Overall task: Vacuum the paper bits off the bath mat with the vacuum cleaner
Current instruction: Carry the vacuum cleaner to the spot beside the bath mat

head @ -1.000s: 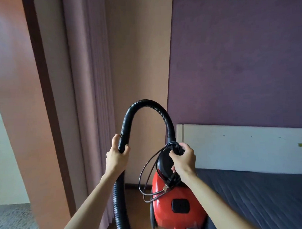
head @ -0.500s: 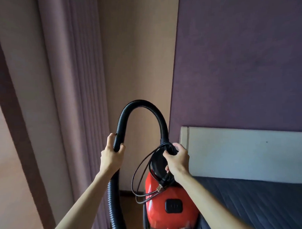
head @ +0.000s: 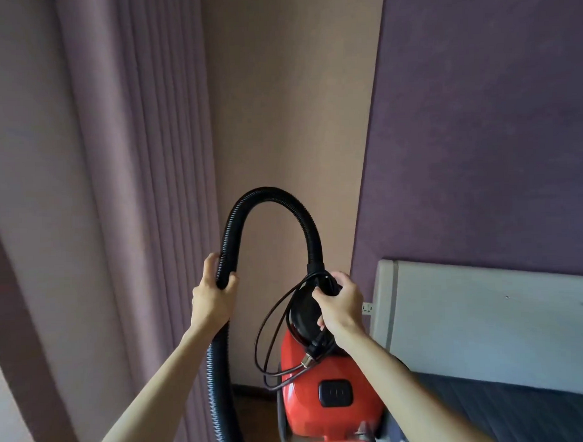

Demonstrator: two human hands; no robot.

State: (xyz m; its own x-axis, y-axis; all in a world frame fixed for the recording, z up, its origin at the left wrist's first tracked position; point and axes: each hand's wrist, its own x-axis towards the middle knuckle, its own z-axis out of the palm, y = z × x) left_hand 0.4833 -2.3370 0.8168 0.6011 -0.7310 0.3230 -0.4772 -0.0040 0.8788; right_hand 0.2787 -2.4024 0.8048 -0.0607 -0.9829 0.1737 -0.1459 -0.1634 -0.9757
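Observation:
A red vacuum cleaner [head: 332,398] hangs upright in front of me, carried off the floor. My right hand [head: 341,303] grips its black handle at the top, with loops of the black power cord [head: 271,337] held there too. A black ribbed hose [head: 269,196] arches up from the handle and comes down on the left. My left hand [head: 213,298] grips that hose on its left side. Neither the bath mat nor the paper bits are in view.
Mauve curtains [head: 142,160] hang at the left. A beige wall corner [head: 289,105] is straight ahead, with a purple wall panel [head: 478,131] to its right. A bed with a pale headboard [head: 485,329] and dark blue cover [head: 521,417] stands at the right. A wall socket [head: 367,308] sits beside the headboard.
The view has swung to the right: the doorway and tiled floor at the left have gone out of sight. Both hands keep the same hold on hose and handle.

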